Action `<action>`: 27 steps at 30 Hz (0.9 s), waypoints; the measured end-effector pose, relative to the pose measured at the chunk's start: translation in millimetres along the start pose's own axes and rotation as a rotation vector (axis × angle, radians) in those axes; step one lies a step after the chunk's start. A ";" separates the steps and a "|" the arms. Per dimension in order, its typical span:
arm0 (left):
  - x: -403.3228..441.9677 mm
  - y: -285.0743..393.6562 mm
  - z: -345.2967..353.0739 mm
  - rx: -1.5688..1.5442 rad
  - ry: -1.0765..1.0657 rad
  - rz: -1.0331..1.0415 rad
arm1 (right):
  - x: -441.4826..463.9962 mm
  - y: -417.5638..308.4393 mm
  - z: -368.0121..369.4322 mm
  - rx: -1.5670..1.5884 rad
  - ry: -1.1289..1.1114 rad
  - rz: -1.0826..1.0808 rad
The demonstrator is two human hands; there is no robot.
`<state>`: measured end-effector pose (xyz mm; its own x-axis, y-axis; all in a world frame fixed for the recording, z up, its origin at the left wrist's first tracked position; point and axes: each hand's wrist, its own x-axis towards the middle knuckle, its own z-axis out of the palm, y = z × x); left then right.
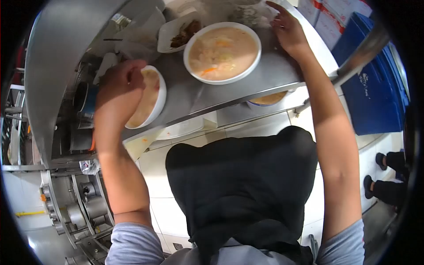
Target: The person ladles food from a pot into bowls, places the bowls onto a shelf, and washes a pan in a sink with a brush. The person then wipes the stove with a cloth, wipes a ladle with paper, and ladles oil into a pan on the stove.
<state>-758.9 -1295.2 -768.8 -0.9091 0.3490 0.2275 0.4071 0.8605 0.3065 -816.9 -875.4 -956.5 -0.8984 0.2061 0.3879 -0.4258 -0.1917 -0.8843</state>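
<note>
1. surface: steel bench [181, 99]; tiled floor [289, 121] below.
2. room: blue bin [369, 92] at right; another person's feet [373, 174] beyond it.
3. large bowl [252, 68]: white, filled with soup, on the bench, between the hands.
4. small bowl [161, 95]: beside the left hand [123, 81], partly covered by it.
5. left hand: fingers curled; grip and contact cannot be determined.
6. right hand [288, 33]: fingers partly spread, index extended, near clear plastic [258, 15].

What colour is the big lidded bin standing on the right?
The bin is deep blue, with white handwriting on its side; the head view shows it best.
</note>
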 end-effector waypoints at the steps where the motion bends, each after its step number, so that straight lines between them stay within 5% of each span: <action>1: -3.8 -4.9 -12.4 0.080 -0.002 0.071 | -15.2 -25.0 14.5 -0.720 0.063 -0.149; 3: -27.1 -8.0 -34.6 -0.005 -0.068 -0.067 | -15.5 -31.6 21.3 -0.722 0.123 0.008; 5: -47.6 -24.2 -52.3 0.096 -0.120 -0.128 | -12.4 -21.5 13.9 -0.668 0.086 -0.104; 13: -114.2 -158.3 -38.9 -0.312 0.330 -0.425 | -7.5 -22.7 6.8 -0.610 0.086 -0.097; 15: -132.2 -174.6 -22.7 -0.376 0.375 -0.340 | -11.3 -28.8 3.3 -0.439 0.096 -0.087; 19: -159.7 -188.3 -12.6 -0.515 0.410 -0.456 | -33.7 -56.8 1.9 -0.209 0.344 0.006; 23: -176.0 -218.0 -30.3 -0.412 0.526 -0.402 | -123.0 -101.2 10.5 -0.659 0.509 -0.298; 27: -153.7 -257.2 -53.6 -0.200 0.628 -0.274 | -172.4 -190.8 87.9 -0.706 -0.017 -0.851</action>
<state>-719.1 -1590.0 -833.1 -0.7826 -0.2016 0.5890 0.2346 0.7808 0.5790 -590.3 -958.7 -831.8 -0.3454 -0.0038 0.9384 -0.7530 0.5980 -0.2747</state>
